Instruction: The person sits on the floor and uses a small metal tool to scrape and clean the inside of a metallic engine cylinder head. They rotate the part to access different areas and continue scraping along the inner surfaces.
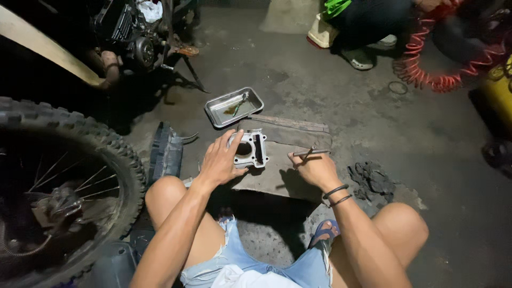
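The engine cylinder block (249, 150) lies on a flat board (277, 176) on the concrete floor (341, 90), just in front of the knees, its bore facing up and its long side running left to right. The left hand (220, 160) reaches forward, palm down, fingers spread and wrapped over the block's left edge. The right hand (314, 169) rests on the board beside it, fingers pinched on a thin metal tool (312, 153) lying crosswise, tip pointing right. A steel tray (234, 106) sits just beyond.
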